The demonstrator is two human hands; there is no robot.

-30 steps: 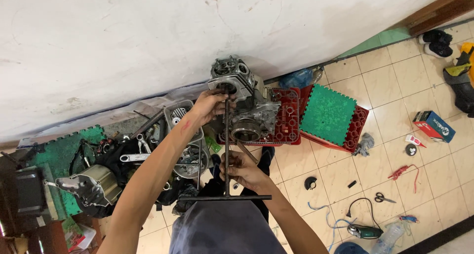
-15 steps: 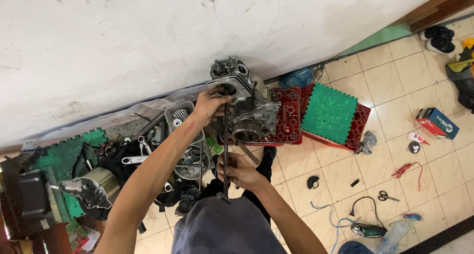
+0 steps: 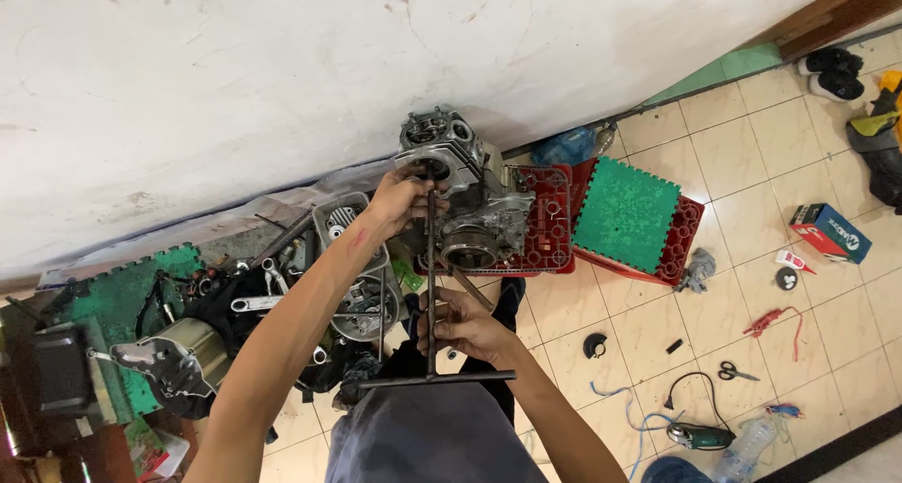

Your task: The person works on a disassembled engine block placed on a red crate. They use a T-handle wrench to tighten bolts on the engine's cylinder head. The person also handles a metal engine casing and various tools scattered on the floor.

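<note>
Nearest me, my right hand [image 3: 465,325] is closed around the shaft of the long T-handle wrench [image 3: 431,295], just above its crossbar [image 3: 437,380]; I judge the shaft should stay straight in line with the fastener, so the socket does not slip; further out, my left hand [image 3: 402,201] curls lightly about the upper shaft, steadying the tip where it meets the engine [image 3: 465,187]; the engine rests on a red plastic crate [image 3: 545,225] against the white wall [image 3: 282,79]; I should turn evenly; a green mat [image 3: 627,213] lies beyond; loose metal parts [image 3: 272,290] lie scattered to the left.
</note>
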